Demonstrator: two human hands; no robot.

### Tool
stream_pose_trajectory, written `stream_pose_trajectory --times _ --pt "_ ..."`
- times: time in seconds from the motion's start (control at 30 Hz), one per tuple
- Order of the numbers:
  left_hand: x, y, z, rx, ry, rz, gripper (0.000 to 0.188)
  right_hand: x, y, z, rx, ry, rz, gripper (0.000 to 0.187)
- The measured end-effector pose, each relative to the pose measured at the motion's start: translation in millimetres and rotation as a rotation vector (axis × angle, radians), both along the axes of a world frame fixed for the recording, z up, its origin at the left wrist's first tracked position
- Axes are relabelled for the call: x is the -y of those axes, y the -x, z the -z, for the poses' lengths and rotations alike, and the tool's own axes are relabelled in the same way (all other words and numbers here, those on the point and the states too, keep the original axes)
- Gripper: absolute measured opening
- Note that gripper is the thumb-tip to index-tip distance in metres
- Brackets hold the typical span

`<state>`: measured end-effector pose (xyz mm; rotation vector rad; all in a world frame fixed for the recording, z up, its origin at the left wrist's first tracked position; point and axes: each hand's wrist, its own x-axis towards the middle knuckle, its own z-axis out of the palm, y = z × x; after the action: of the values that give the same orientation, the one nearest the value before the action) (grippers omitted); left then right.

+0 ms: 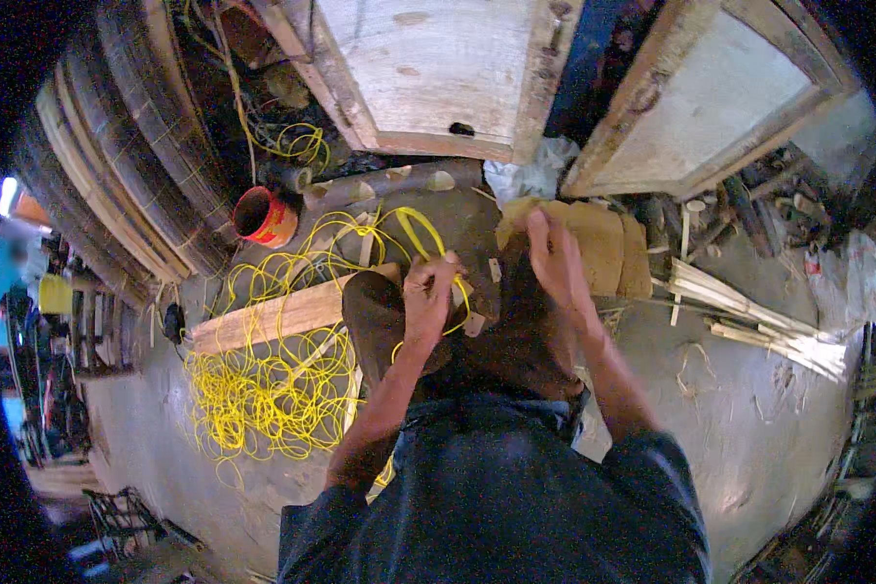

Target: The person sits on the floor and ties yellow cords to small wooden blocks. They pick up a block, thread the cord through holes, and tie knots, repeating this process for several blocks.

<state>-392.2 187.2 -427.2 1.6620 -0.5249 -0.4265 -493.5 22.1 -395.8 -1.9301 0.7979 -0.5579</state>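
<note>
Thin yellow cord (248,404) lies in a large tangled heap on the floor to my left, with loose loops running up toward my knees. My left hand (430,290) is closed on the yellow cord in front of my lap, and a folded loop of it stands up beyond my fingers. Over my right leg, my right hand (558,261) is raised with its fingers stretched out, and I see nothing held in it. A wooden plank (263,323) lies under part of the cord, beside my left knee.
A red tin (265,216) stands at the far left, near tall rolled mats (131,127). Wood-framed panels (438,78) lean ahead. Flattened cardboard (603,248) lies past my right hand, and pale split sticks (749,307) lie on the floor at the right.
</note>
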Motion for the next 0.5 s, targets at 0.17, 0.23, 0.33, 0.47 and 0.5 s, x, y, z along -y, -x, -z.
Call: stream_pose_trajectory --times 0.17,0.23,0.33,0.47,0.5 --pt "-5.4 -2.9 31.5 0.139 -0.091 -0.141 0.036 -98.3 39.9 36.8 -0.151 -0.063 -0.161 0.040" --pt "-6.0 -5.8 28.6 0.049 -0.089 -0.099 0.037 -111.8 39.6 23.4 -0.358 -0.229 -0.214 0.041" --pt "-0.7 2.8 25.5 0.076 -0.067 -0.123 0.038 -125.4 18.2 68.3 -0.109 -0.491 -0.129 0.042" --pt "-7.8 12.1 33.3 0.219 -0.105 -0.170 0.035 -94.1 -0.3 53.9 0.212 -0.949 0.279 0.040" --pt "-11.7 16.1 35.3 0.130 -0.100 -0.151 0.035 -82.4 1.7 51.5 0.235 -0.872 0.214 0.038"
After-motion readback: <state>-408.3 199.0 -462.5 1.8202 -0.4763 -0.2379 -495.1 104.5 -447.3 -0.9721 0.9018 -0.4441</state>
